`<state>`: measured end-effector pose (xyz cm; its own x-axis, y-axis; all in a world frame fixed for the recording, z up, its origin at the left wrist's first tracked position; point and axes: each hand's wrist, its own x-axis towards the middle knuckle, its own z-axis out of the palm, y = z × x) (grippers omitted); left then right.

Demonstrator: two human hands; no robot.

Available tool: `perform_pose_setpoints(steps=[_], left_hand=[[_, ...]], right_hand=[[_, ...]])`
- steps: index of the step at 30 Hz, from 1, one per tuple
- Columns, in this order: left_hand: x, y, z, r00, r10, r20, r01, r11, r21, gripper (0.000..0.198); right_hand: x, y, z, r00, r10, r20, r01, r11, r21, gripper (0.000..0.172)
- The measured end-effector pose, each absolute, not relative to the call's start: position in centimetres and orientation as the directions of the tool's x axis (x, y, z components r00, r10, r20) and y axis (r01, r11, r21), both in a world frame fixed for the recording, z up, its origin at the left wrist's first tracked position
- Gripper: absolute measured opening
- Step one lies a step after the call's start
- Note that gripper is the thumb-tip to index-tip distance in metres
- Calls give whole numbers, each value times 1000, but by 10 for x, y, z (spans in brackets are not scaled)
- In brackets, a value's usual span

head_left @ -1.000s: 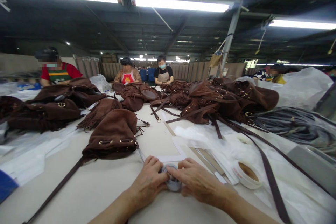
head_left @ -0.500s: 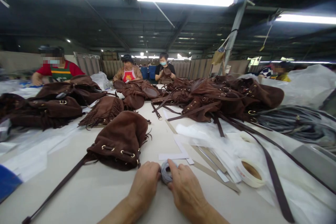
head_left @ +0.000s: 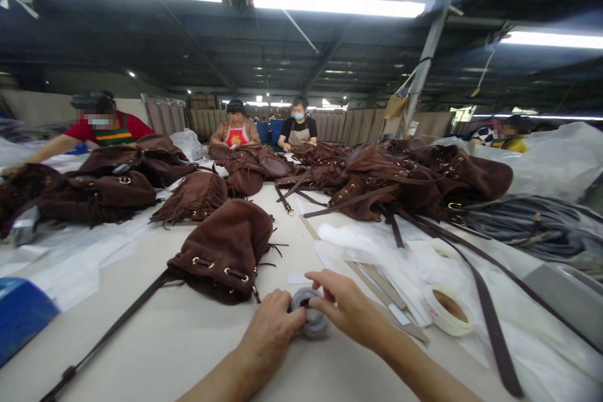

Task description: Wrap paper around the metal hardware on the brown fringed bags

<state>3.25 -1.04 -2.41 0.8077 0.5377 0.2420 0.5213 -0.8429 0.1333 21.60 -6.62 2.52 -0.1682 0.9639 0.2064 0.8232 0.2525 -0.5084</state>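
A small grey roll (head_left: 311,320) sits on the pale table between my two hands. My left hand (head_left: 271,328) grips its left side with curled fingers. My right hand (head_left: 346,306) pinches its top from the right. Just beyond my hands lies a brown suede drawstring bag (head_left: 226,248) with brass eyelets, its long strap (head_left: 108,333) running toward the lower left. A small white paper slip (head_left: 298,278) lies between the bag and my right hand.
Heaps of brown suede bags (head_left: 391,179) and straps fill the far table. A white tape roll (head_left: 447,309), flat strips (head_left: 377,279), white plastic sheets and grey cords (head_left: 527,226) lie to the right. A blue object (head_left: 21,314) sits at left. Several people work at the far side.
My right hand has lifted its fingers onto the top of the grey roll. The view has shifted slightly, and the bag now appears closer to my hands.
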Motion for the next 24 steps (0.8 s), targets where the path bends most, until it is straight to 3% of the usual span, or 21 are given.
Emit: perform_pose_setpoints(steps=[3,6,12,15,18,21,24], left_hand=[[30,-6,-22,843,486,233,472,-874,113,14],[26,0,-17,882,420,215,414,-907,74,15],[27,4,-15,906,357,227,381,-922,-70,13],[27,4,-18,902,362,237,389,-918,-79,12],[26,6,-19,906,341,250,361,-932,-38,11],[24,8,-20,908,335,253,348,-938,-6,11],[22,9,-21,907,349,235,352,-936,30,13]], right_hand=[[222,-62,29,-184,966,183,900,241,-363,44],[211,-59,18,-11,993,119,950,48,-308,48],[187,-61,-10,226,965,132,911,-162,-378,46],[187,-71,-9,269,947,174,862,-156,-482,44],[199,-83,5,77,969,233,870,48,-491,37],[216,-90,16,-321,934,159,861,358,-361,29],[222,-90,7,-436,895,89,864,445,-236,26]])
